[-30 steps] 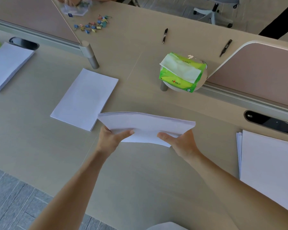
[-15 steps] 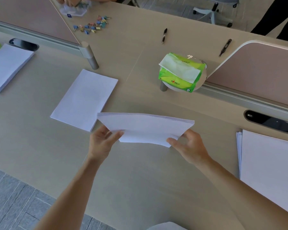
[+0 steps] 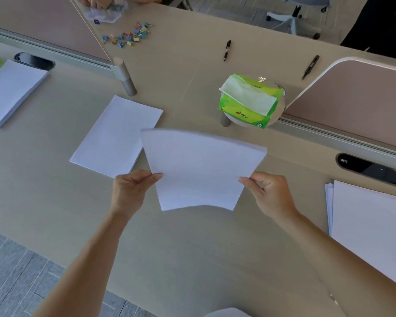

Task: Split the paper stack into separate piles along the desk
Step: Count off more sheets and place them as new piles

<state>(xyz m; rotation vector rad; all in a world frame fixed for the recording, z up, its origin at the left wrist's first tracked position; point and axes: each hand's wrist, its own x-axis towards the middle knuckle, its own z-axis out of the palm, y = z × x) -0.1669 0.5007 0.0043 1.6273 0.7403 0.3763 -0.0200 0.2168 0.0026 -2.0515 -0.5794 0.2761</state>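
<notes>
Paper in four lots along the worktop (image 3: pixel 55 202), listed left to right.

- The far-left pile (image 3: pixel 12 92) lies flat near the back rail. A dark cable slot (image 3: pixel 33 61) sits just behind it.
- The second pile (image 3: pixel 117 136) lies flat and angled, left of centre.
- The held sheaf (image 3: pixel 199 170) is at centre, clear of the worktop and bowed across its width. Its far left corner overlaps the second pile in view; whether they touch cannot be told.
  - The left hand (image 3: pixel 130 191) grips the left edge, thumb on top and fingers curled.
  - The right hand (image 3: pixel 270 195) pinches the right edge in the same way.
- The right pile (image 3: pixel 370 225) lies flat at the right edge, its sheets slightly fanned on the left side.

Also present beyond the rail:
- coloured clips (image 3: pixel 128 36), scattered
- a pen (image 3: pixel 227 50)
- a green tissue pack (image 3: pixel 249 101), behind the held sheaf
</notes>
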